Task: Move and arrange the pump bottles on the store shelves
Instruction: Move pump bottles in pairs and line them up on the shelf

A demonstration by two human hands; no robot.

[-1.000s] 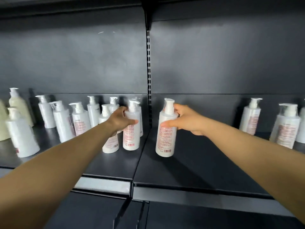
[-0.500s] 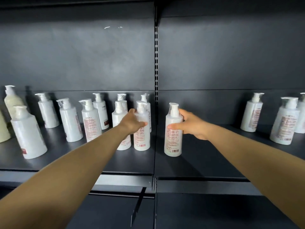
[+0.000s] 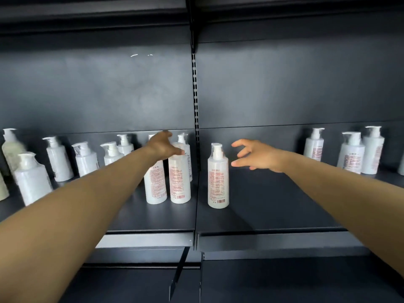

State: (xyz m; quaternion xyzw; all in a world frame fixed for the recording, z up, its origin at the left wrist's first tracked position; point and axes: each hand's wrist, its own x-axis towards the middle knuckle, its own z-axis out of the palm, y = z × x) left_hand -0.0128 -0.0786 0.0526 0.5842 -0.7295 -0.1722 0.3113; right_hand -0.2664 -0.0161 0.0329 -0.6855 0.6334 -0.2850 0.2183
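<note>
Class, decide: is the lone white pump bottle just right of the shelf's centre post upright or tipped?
Upright. The white pump bottle stands on its flat base on the dark shelf, pump on top; the open right hand is clear of it.

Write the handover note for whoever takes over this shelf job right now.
Right hand: open, empty, just right of the lone bottle, which stands upright on the right shelf.
Left hand: open, over the paired bottles near the divider; contact unclear.
Done: lone bottle placed.
Left: loose bottles far left and far right are unevenly spaced; line them up.
</note>
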